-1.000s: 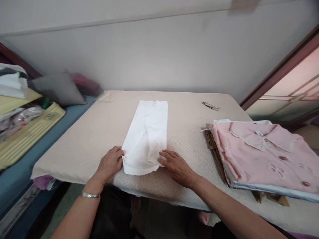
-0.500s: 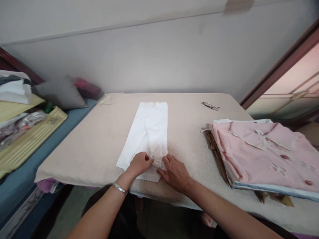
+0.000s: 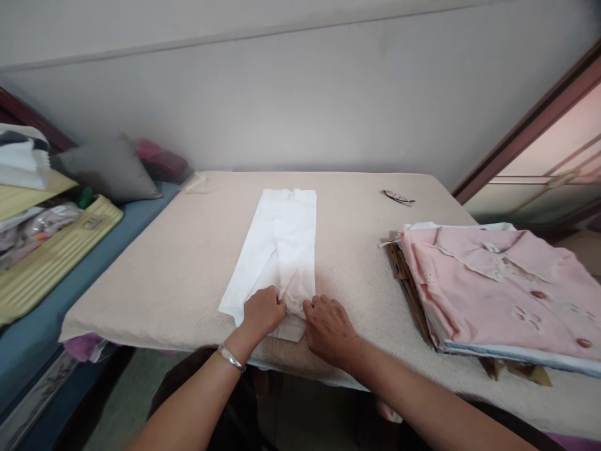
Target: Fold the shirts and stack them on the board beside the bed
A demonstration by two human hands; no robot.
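Closest to the table's near edge, the two hands sit side by side on the near end of a white garment (image 3: pixel 282 250). The left hand (image 3: pixel 263 311) has its fingers curled narrow, knuckles up, pinching a bunched ridge of the fabric; a silver bracelet (image 3: pixel 230 357) rings that wrist. The right hand (image 3: pixel 328 322) rests just beside it, fingers bent down onto the same gathered spot — it looks to be pressing the cloth flat against the table so the pinch on the other side has something to pull against. Whether it grips any fabric I cannot tell.

The garment lies folded into a long narrow strip running straight away from the person, smooth at the far end and rumpled only where the hands meet it. It lies on a beige padded table (image 3: pixel 188 250), a surface soft and broad enough for laying cloth out.

To the right, well apart, a pink shirt (image 3: pixel 493 275) tops a flat stack. Farther back lie small dark scissors (image 3: pixel 397 198), and off to the left a grey cushion (image 3: pixel 106 169) leans by the wall.
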